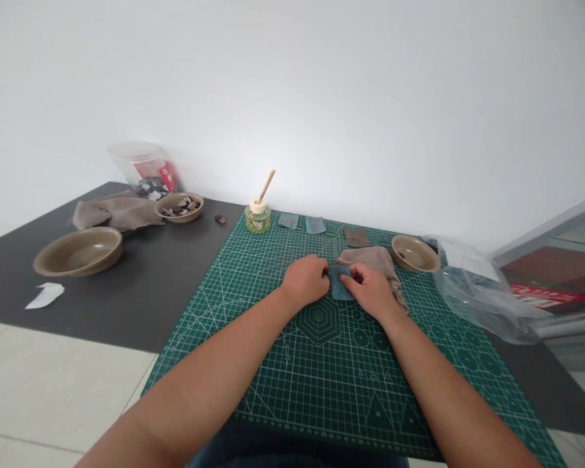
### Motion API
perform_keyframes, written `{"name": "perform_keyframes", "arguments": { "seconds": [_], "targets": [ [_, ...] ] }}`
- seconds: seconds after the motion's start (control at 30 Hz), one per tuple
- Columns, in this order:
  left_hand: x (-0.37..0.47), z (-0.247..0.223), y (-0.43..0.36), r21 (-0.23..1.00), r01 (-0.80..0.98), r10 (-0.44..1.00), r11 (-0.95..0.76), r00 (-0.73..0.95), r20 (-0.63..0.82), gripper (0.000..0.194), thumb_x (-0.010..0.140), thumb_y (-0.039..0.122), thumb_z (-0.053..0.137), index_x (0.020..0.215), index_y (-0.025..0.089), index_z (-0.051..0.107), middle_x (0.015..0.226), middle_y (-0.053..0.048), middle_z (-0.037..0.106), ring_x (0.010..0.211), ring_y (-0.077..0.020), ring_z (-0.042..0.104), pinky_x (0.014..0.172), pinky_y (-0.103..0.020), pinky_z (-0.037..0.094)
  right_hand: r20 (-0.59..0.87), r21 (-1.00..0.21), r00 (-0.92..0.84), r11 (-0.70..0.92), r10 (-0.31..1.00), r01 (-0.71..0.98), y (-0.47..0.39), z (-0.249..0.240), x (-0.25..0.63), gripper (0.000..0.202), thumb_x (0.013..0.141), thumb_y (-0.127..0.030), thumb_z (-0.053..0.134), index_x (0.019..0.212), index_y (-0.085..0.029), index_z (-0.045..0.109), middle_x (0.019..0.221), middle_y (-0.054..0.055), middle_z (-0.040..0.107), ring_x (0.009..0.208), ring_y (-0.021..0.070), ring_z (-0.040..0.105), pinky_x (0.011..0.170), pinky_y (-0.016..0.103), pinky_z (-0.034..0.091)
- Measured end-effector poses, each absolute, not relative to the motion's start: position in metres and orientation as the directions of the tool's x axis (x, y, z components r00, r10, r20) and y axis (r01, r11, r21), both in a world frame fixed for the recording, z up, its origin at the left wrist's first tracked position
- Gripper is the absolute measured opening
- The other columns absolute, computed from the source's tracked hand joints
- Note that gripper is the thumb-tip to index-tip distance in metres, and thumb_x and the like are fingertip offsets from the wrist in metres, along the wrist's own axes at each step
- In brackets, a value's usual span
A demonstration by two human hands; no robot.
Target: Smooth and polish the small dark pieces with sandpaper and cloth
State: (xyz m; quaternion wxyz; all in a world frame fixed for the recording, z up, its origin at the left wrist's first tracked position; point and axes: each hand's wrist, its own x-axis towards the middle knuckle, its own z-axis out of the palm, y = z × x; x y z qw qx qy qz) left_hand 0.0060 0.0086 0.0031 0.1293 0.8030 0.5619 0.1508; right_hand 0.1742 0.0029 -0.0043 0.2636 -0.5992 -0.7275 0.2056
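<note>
A small blue-grey square patch (340, 290) lies upright or tilted, I cannot tell which, over the green cutting mat (273, 364). The thumb and fingers of my right hand (374, 291) pinch its right side. At its left edge is my left hand (306, 281), fingers curled closed; what they hold, if anything, is hidden. Just behind both hands rests a crumpled brown cloth (377, 261). A flat brown square (357, 238) lies beyond the cloth. Two pale blue squares, a left one (288, 221) and a right one (314, 225), lie near the mat's back edge.
A glue jar (258, 220) with a stick stands at the mat's back left. At right are a small bowl (414, 255) and a clear plastic bag (482, 299). Leftward sit a bowl of fragments (163, 211), a larger bowl (49, 260), a cloth (112, 213) and a plastic tub (131, 156).
</note>
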Motion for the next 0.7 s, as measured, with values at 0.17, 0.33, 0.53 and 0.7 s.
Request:
{"name": "perform_keyframes", "arguments": {
  "seconds": [0.17, 0.33, 0.53, 0.7],
  "targets": [
    [0.0066, 0.0027, 0.0086, 0.373, 0.866, 0.942, -0.334, 0.324, 0.090, 0.022, 0.077, 0.022, 0.046, 0.087, 0.020, 0.066, 0.090, -0.006, 0.064, 0.083, -0.0197, 0.060, 0.075, -0.031, 0.050, 0.132, -0.630, -0.147, 0.197, 0.980, 0.751, 0.0030, -0.0044, 0.1745, 0.017, 0.076, -0.033, 0.052, 0.066, -0.019, 0.053, 0.062, 0.001, 0.057, 0.058, 0.0153, 0.049, 0.054, 0.027, 0.033],
    [0.0066, 0.0016, 0.0085, 0.375, 0.863, 0.940, -0.339, 0.322, 0.107, 0.022, 0.077, 0.022, 0.046, 0.085, 0.021, 0.066, 0.088, -0.005, 0.064, 0.083, -0.0201, 0.060, 0.074, -0.031, 0.050, 0.131, -0.616, -0.154, 0.202, 0.979, 0.761, 0.0039, -0.0052, 0.1751, 0.018, 0.077, -0.033, 0.052, 0.065, -0.019, 0.052, 0.061, 0.000, 0.056, 0.057, 0.0151, 0.048, 0.054, 0.027, 0.033],
    [0.0071, 0.0037, 0.0084, 0.369, 0.865, 0.940, -0.341, 0.323, 0.111, 0.021, 0.076, 0.022, 0.045, 0.080, 0.020, 0.065, 0.085, -0.006, 0.063, 0.081, -0.0205, 0.061, 0.072, -0.031, 0.049, 0.134, -0.621, -0.169, 0.216, 0.976, 0.754, 0.0032, -0.0052, 0.1755, 0.018, 0.077, -0.033, 0.052, 0.066, -0.019, 0.054, 0.063, 0.001, 0.058, 0.059, 0.0158, 0.050, 0.055, 0.027, 0.034],
    [0.0066, 0.0045, 0.0078, 0.366, 0.869, 0.942, -0.332, 0.322, 0.091, 0.022, 0.077, 0.022, 0.045, 0.084, 0.020, 0.065, 0.089, -0.006, 0.063, 0.083, -0.0200, 0.060, 0.074, -0.031, 0.049, 0.123, -0.619, -0.167, 0.207, 0.978, 0.758, 0.0029, -0.0046, 0.1751, 0.018, 0.077, -0.033, 0.052, 0.066, -0.019, 0.054, 0.063, 0.001, 0.058, 0.059, 0.0155, 0.050, 0.055, 0.027, 0.033]
  ]
}}
